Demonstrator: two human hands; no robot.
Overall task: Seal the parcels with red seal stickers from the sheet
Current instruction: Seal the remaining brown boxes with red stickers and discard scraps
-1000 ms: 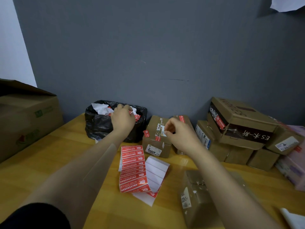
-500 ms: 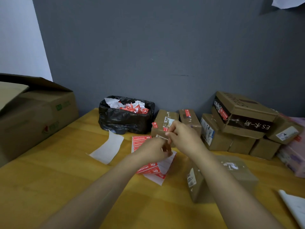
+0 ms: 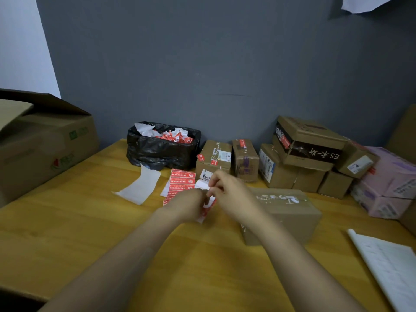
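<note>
Left hand [image 3: 188,207] and right hand [image 3: 228,195] pinch a curled red sticker [image 3: 209,204] over the glossy sheet [image 3: 181,182]. Boxy cardboard parcel [image 3: 290,213], three o'clock.

A black bin bag [image 3: 162,152] stuffed with red-and-white scraps is sitting far back on the wooden table [image 3: 67,221]. A large carton [image 3: 45,140] is standing at the left. A white backing strip [image 3: 140,188] is lying just nearer than the bag, and white paper [image 3: 387,264] is lying at the near right.
</note>
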